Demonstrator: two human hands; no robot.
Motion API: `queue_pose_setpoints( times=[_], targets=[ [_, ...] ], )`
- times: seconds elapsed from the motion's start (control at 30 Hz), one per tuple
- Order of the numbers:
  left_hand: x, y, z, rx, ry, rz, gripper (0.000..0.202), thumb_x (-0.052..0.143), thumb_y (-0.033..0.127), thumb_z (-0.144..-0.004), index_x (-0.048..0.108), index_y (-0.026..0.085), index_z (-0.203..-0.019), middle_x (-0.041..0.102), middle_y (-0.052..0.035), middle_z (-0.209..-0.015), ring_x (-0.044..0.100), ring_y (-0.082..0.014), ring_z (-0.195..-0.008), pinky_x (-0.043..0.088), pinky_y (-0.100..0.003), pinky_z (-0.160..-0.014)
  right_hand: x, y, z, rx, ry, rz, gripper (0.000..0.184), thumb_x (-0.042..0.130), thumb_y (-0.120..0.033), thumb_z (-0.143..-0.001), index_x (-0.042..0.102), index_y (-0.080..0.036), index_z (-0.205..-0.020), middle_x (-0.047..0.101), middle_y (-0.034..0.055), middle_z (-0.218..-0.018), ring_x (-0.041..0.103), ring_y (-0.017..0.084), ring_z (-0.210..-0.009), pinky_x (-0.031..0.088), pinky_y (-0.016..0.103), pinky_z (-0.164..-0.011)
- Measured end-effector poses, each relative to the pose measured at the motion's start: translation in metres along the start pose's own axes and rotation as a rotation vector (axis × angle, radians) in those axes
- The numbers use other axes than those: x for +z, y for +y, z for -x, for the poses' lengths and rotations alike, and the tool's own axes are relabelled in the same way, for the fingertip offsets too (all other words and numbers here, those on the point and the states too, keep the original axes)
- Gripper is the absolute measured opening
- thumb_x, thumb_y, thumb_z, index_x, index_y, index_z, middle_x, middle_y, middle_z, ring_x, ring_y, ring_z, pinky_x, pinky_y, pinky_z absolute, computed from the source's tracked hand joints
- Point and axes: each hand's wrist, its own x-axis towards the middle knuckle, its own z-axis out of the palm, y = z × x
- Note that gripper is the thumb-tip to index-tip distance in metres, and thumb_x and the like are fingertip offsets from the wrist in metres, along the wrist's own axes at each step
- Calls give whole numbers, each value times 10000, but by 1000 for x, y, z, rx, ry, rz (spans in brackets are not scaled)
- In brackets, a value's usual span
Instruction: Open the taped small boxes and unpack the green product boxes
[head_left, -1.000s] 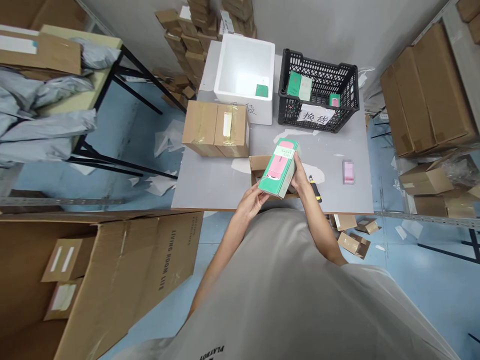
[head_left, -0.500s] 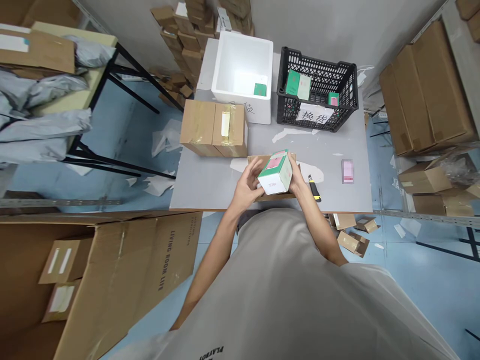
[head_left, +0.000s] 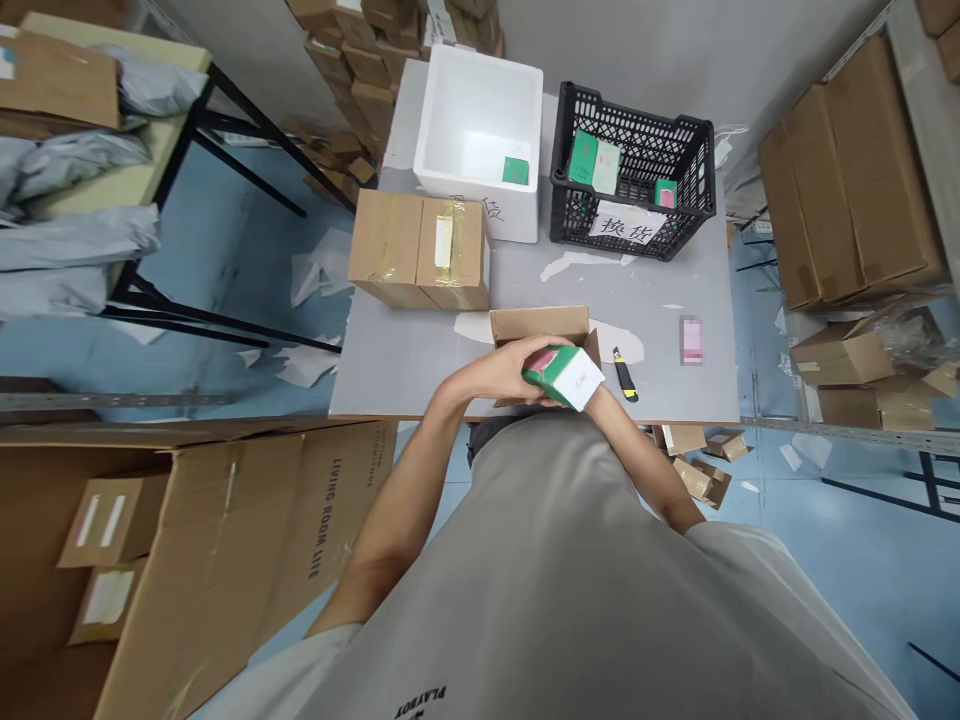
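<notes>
My left hand (head_left: 504,368) is closed round a small green and white box (head_left: 576,378) with a pink panel, held tilted above the table's front edge. Behind that box, the fingers of my right hand are hidden; only the wrist (head_left: 602,408) and forearm show. An open brown cardboard carton (head_left: 541,321) lies just beyond both hands, partly covered by them. To the right of the carton rests a yellow and black utility knife (head_left: 625,377). Farther right is a pink rectangular item (head_left: 691,341), its surface blurred.
A taped carton (head_left: 420,250) stands on the grey table (head_left: 405,365) at left. Behind it are a white foam box (head_left: 480,215) and a black crate (head_left: 634,228), both holding green boxes. Large cartons (head_left: 840,180) stand at right; a shelf with grey parcels (head_left: 75,235) is at left.
The green and white box has turned and shifted slightly right, now in my left hand. My right hand has let go of its side and moved out of sight behind it.
</notes>
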Motion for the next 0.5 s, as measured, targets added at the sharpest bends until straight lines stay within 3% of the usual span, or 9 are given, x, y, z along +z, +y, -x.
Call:
queue_pose_setpoints(
  times=[0.1,0.2,0.33,0.43,0.5],
  targets=[
    [0,5,-6,-20,70,19,788,938,230,-694,825,259,-1474,852,-95,-1479,801,-393,-1371,653,-499,-1202,-1,-3,0,7,63,-7,410,550,-561,-1198,745,-218,-1306,886,117,-990,894,306,-823,761,424,-692],
    [-4,-2,-9,-23,333,188,847,1077,320,-645,797,241,-1440,845,-127,-1480,781,-409,-1408,653,-498,-1207,-4,-6,0,-126,114,56,616,535,-763,-1180,772,-229,-1373,910,161,-1188,906,348,-1089,789,505,-903],
    [-6,-28,-15,-82,680,467,977,1198,435,-514,748,244,-1360,860,-133,-1392,815,-386,-1341,702,-464,-1115,-12,-4,4,-464,277,251,858,754,-905,-1016,700,-282,-1603,807,162,-1585,774,337,-1490,656,565,-1290],
    [1,-45,-20,-183,810,593,904,1188,461,-525,728,245,-1273,872,-104,-1270,846,-353,-1253,729,-441,-1027,-13,2,11,-731,371,434,1140,953,-888,-844,587,-316,-1761,666,182,-1771,633,381,-1673,547,609,-1401],
    [9,-52,-26,-247,876,638,886,1177,449,-542,704,249,-1265,873,-92,-1234,862,-334,-1198,741,-431,-972,-9,6,15,-861,446,593,1186,1015,-831,-810,570,-319,-1784,634,188,-1799,598,415,-1699,504,644,-1434]
  ],
)
